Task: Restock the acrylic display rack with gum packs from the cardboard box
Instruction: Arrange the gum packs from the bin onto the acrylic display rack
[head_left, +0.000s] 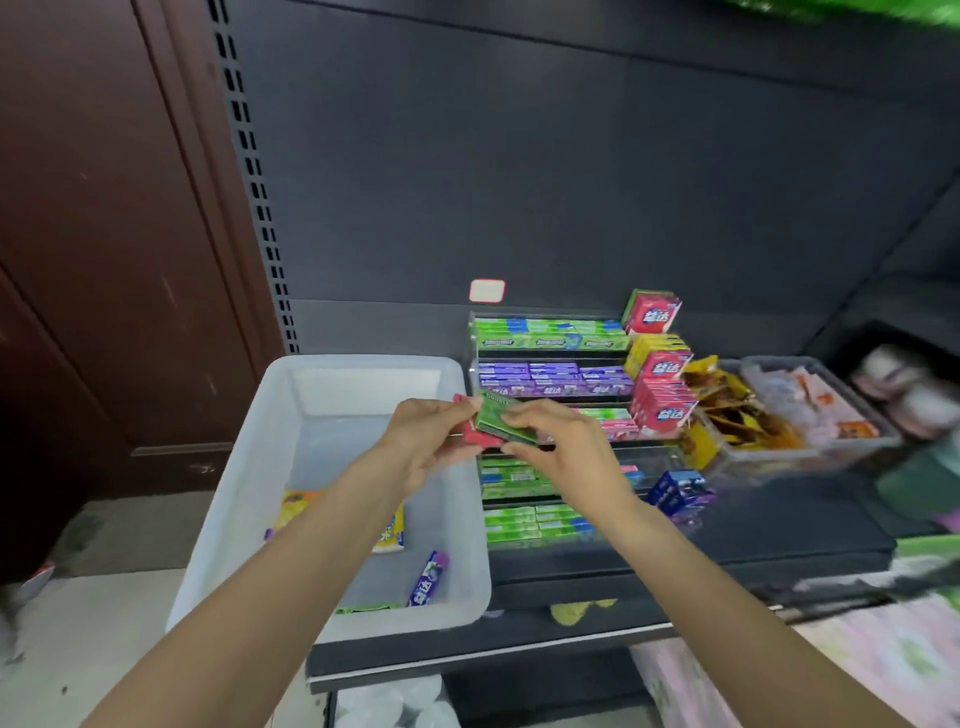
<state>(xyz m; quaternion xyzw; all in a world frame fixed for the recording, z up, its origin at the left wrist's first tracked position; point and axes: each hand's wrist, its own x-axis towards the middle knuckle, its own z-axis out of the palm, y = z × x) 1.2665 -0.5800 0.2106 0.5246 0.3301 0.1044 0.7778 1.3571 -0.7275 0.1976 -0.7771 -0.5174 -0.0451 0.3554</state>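
Note:
My left hand (423, 441) holds a small stack of gum packs with a red pack (480, 437) at the bottom. My right hand (563, 447) pinches the green gum pack (500, 415) on top of that stack. Both hands meet just in front of the tiered acrylic display rack (471, 338), whose rows hold green, purple and pink-green gum packs. To the left stands a white plastic bin (244, 467), not a cardboard box, with a yellow pack (388, 535), a purple gum roll (428, 578) and a green pack at its bottom.
Red and yellow gum boxes (657, 364) are stacked right of the rack, with a blue box (678, 491) in front. Grey trays of snack packets (852, 441) fill the right of the dark shelf (701, 561). A brown door is at the left.

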